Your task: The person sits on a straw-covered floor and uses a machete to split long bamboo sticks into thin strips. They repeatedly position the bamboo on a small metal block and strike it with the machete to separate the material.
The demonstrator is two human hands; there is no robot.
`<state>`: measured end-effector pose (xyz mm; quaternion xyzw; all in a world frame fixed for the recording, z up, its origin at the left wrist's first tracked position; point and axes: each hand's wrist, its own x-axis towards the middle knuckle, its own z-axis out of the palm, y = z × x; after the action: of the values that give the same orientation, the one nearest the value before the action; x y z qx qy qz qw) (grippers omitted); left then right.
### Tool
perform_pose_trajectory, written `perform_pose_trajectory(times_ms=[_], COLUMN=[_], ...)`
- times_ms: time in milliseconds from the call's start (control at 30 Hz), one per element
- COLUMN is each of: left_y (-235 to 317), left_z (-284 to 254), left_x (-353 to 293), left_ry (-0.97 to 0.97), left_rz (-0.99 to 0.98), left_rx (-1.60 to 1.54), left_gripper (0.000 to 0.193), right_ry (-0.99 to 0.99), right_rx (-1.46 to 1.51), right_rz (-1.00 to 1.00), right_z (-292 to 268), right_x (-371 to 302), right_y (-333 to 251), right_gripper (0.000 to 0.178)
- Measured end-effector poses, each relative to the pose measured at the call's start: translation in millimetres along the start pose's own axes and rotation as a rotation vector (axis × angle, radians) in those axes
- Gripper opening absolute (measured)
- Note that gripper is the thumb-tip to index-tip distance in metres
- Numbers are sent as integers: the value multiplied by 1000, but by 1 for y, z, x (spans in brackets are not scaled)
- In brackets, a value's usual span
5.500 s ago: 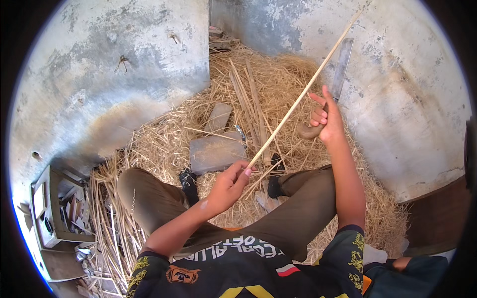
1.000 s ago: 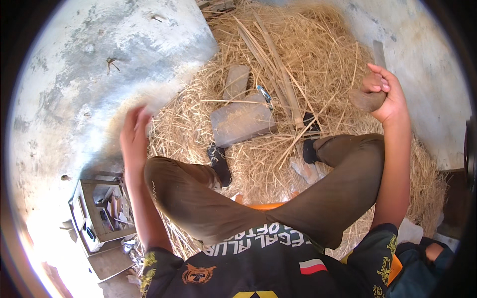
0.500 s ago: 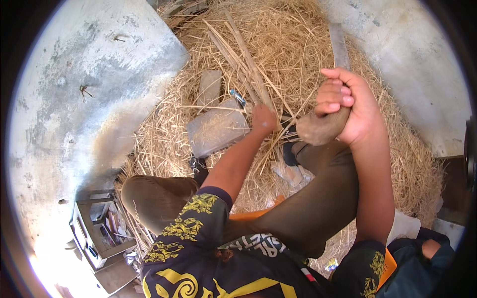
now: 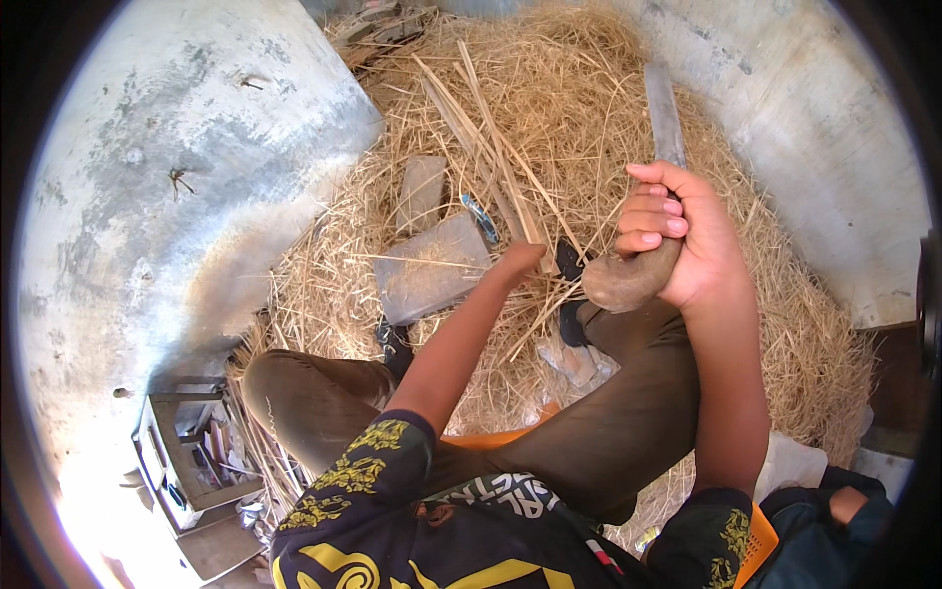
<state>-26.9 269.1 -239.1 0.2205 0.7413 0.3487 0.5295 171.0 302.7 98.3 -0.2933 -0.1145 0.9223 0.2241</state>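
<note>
My right hand [image 4: 677, 232] is wrapped around the curved wooden handle [image 4: 628, 280] of a machete. Its flat grey blade [image 4: 664, 113] points away from me over the straw. Left of it, my left hand [image 4: 520, 261] is closed on the near end of a long split bamboo strip [image 4: 510, 191]. Several similar strips [image 4: 446, 103] lie together beyond that hand, fanning toward the far side. The blade and the strips are apart. My left fingers are partly hidden behind the back of the hand.
A flat grey block [image 4: 432, 280] with shavings lies left of my left hand, with a smaller board [image 4: 422, 191] and a blue wrapper [image 4: 479, 216] nearby. Straw-like shavings [image 4: 589, 88] heap up ahead. Pale walls [image 4: 196, 128] rise on both sides. A cluttered wooden box [image 4: 196, 456] stands lower left.
The whole view has shifted slightly, so things appear a little lower. My left hand has turned somewhat at the strip end. My right hand keeps its grip on the machete.
</note>
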Motion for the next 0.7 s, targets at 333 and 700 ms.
perform_pose_trajectory(times_ms=[333,700], left_y=[-9,-46], left_z=[-68,-90], left_x=[-75,-86], left_ry=[-299,-363], left_rz=[-16,34], left_rx=[-449,-418], left_gripper=[46,41], right_ry=[13,59], right_rx=[-58,-34], right_rz=[-87,-105], right_z=[-3,-7], right_x=[5,1], right_y=[0,-1], right_gripper=[32,34])
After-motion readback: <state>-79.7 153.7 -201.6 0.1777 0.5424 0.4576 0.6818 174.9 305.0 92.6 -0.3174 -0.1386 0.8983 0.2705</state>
